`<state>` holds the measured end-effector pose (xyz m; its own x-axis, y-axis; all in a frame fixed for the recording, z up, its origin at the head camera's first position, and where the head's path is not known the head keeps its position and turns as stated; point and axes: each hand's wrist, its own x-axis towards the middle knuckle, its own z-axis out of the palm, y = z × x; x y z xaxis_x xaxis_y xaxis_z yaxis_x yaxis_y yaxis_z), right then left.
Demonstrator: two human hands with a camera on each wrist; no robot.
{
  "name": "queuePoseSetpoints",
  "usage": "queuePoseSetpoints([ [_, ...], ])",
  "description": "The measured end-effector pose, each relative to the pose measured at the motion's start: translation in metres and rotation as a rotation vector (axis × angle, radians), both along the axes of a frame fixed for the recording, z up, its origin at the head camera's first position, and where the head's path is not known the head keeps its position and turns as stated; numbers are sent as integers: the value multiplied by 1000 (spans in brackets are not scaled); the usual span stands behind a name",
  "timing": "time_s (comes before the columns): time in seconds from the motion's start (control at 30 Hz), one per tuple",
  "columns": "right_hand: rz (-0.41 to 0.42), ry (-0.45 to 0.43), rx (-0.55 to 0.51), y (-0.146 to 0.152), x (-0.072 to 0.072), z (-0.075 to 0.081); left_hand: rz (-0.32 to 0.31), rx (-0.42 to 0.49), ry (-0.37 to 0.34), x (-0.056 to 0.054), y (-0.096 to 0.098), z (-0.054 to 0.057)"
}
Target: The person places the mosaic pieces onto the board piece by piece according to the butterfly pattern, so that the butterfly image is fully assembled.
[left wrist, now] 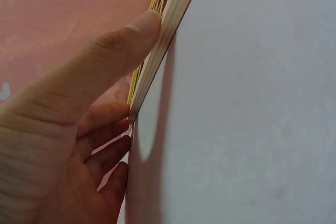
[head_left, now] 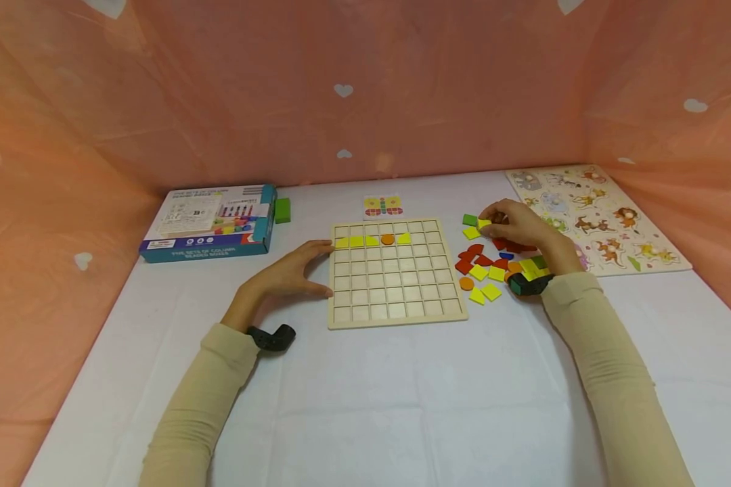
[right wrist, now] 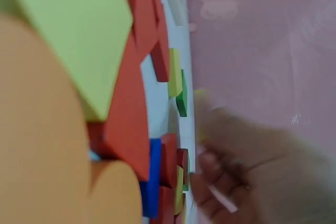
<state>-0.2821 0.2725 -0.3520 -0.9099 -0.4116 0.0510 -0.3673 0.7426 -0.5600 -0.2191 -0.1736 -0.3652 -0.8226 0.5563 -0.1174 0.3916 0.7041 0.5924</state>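
A wooden grid board [head_left: 399, 277] lies on the table. One of its upper rows holds several yellow pieces [head_left: 356, 241] and an orange disc [head_left: 387, 239]. At the board's left edge is my left hand [head_left: 289, 270], its thumb and fingertips touching the rim with fingers loosely extended. In the left wrist view the thumb [left wrist: 147, 27] rests on the board's side. My right hand [head_left: 518, 224] pinches a small yellow piece [head_left: 484, 224] above the loose pieces. Those lie right of the board: red pieces [head_left: 465, 266], yellow squares [head_left: 491, 291], orange discs [head_left: 466, 284] and a green square [head_left: 470, 220].
A butterfly pattern card [head_left: 383, 207] lies behind the board. On the left sit a boxed toy [head_left: 210, 223] and a green block [head_left: 282, 210]. An animal puzzle board [head_left: 603, 220] is at the far right, beneath the right forearm's edge. A pink curtain hangs behind the table.
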Motion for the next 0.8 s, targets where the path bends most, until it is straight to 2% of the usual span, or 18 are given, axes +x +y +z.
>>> queuePoseSetpoints([
  [0.17, 29, 70, -61, -28, 2, 21, 8, -6, -4, -1, 0, -1],
  [0.27, 83, 118, -98, -53, 6, 32, 7, -3, -1, -1, -1, -1],
  [0.37, 163, 130, -93, -77, 8, 37, 6, 5, 1, -1, 0, -2],
  [0.43, 217, 125, -60, -90, 6, 34, 2, 11, 1, -1, 0, -2],
  [0.53, 252, 78, 10, -103, 4, 27, -5, 18, -1, -1, 0, -2],
  [0.67, 237, 6, 80, -108, 3, 17, -12, 15, 2, -2, 1, -3],
  [0.8, 227, -9, 81, -107, 2, 10, -3, 9, 0, -2, 1, -2],
])
